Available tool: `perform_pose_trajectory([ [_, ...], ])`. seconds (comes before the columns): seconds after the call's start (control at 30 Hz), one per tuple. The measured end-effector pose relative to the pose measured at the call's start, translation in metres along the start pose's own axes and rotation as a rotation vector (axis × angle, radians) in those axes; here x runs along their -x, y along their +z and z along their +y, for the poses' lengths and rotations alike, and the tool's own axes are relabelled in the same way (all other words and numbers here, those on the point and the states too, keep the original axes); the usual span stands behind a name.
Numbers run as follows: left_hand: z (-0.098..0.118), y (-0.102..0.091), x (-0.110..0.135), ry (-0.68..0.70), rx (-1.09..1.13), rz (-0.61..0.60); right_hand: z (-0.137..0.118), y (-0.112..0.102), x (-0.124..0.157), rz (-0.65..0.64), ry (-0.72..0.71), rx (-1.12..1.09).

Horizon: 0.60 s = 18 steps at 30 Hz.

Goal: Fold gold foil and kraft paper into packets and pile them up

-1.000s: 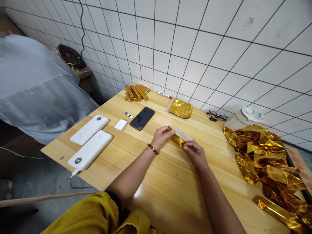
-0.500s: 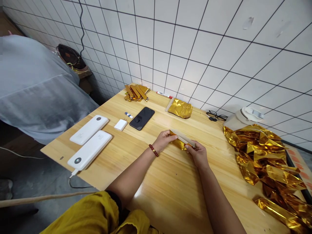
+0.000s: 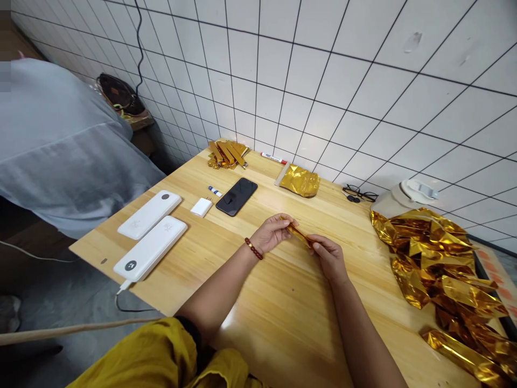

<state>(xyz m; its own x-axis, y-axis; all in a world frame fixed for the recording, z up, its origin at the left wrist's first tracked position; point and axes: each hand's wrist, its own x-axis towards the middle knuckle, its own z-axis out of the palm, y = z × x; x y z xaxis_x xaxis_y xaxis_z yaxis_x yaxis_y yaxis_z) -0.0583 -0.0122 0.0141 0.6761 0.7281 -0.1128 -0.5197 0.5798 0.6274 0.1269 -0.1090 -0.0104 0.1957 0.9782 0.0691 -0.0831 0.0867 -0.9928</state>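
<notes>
Between my hands is a narrow folded strip of gold foil [image 3: 299, 235], held just above the wooden table [image 3: 258, 328]. My left hand [image 3: 274, 233], with a red bead bracelet at its wrist, pinches the strip's far left end. The near right end is gripped by thumb and fingers of my right hand [image 3: 328, 255]. Beyond them lies a flat gold foil piece [image 3: 299, 180] with a pale edge. A pile of folded gold strips [image 3: 228, 153] rests at the table's far corner. Crumpled gold foil [image 3: 428, 253] spreads along the right side.
Left of my hands lie a black phone [image 3: 237, 196], a white charger [image 3: 201, 207] and two white power banks [image 3: 150, 249], one with a cable. Glasses [image 3: 359, 194] and a pale lidded container [image 3: 399, 196] stand by the tiled wall. A person in grey [image 3: 68, 145] is at left.
The foil between my hands has gone from a wider piece with its pale inner side showing to a narrow gold strip. My left fingers have closed further over its end.
</notes>
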Motion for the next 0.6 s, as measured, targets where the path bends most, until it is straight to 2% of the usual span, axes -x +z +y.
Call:
perform_pose_trajectory([
  [0.13,-0.001,-0.002,-0.002,0.032,-0.012,0.019,0.003,-0.001,-0.001,0.006,-0.006,0.022],
  [0.3,-0.009,-0.004,-0.008,0.093,-0.186,0.236,0.007,0.001,-0.003,0.129,-0.032,0.155],
  [0.4,-0.01,-0.002,-0.01,0.201,-0.31,0.282,0.005,0.003,-0.004,0.149,0.027,0.077],
  [0.5,-0.01,-0.001,-0.008,0.262,-0.464,0.235,0.0,0.006,-0.004,0.19,0.072,-0.04],
  [0.6,-0.01,0.001,-0.005,0.3,-0.551,0.106,-0.004,0.006,-0.005,0.249,0.088,-0.137],
])
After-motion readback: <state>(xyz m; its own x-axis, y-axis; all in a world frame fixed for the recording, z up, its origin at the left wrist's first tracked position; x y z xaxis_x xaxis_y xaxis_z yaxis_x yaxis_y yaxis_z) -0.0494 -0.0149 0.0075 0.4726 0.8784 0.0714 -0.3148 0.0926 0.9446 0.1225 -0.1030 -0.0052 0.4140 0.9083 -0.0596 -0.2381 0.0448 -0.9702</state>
